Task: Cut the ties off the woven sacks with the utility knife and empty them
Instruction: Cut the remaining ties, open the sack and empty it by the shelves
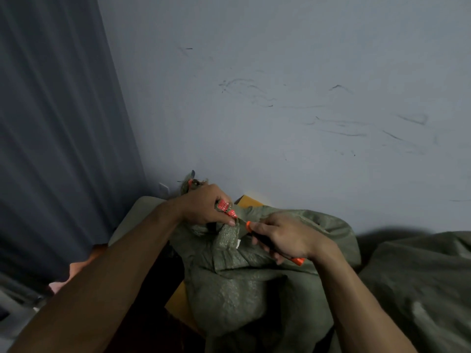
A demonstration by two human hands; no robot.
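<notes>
Gripping sack (242, 289) at red tag (224, 206), left hand (204, 207); right hand (285, 238) clutches utility knife (297, 261); print unreadable

White txt on red tag (224, 207) illegible.

Scuffed grey wall (280, 98) — dark curtain (51, 123) left.

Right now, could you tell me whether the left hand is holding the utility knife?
No, the right hand grips the utility knife, while the left hand holds the sack's tied neck.
</notes>
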